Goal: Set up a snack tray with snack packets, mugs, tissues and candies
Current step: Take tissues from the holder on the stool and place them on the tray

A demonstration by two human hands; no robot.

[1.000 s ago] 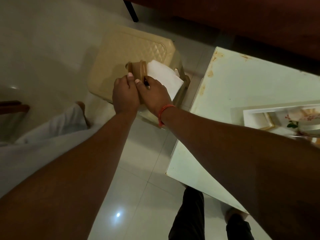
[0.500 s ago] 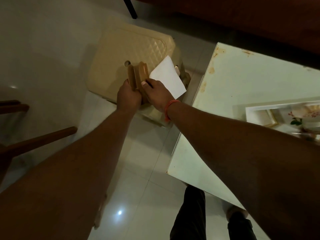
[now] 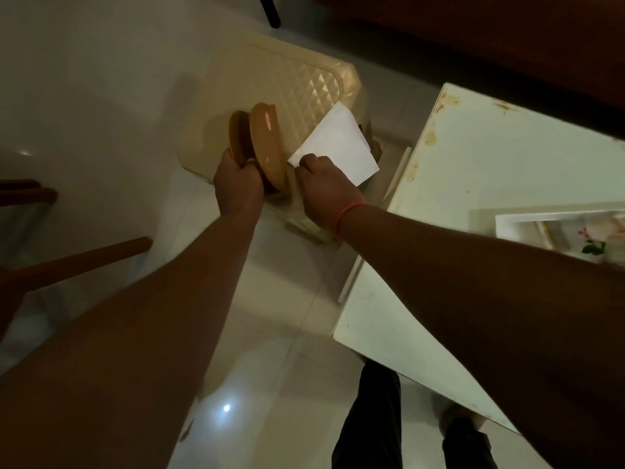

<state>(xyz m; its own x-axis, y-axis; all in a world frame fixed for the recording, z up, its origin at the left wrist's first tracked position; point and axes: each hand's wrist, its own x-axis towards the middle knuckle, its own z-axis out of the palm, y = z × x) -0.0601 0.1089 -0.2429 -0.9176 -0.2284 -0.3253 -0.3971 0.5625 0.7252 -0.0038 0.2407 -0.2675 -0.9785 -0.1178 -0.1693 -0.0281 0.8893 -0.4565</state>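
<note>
A brown plastic tissue holder (image 3: 262,143) with two upright curved sides is gripped by my left hand (image 3: 238,184) above a beige quilted plastic stool (image 3: 304,82). My right hand (image 3: 323,191) pinches the corner of a white folded tissue (image 3: 338,145), which is out of the holder and spread to its right. A white tray (image 3: 541,220) with a flower pattern lies on the white table (image 3: 490,157) at the far right, partly cut off by the frame edge.
The stool stands on the pale tiled floor (image 3: 270,350) between me and a dark sofa at the top. A wooden chair leg (image 3: 77,262) juts in from the left. My legs show at the bottom, by the table corner.
The tissue has come out of the holder and moved right with my right hand. My left hand has lifted and tilted the holder. The white cloth at left is gone from view.
</note>
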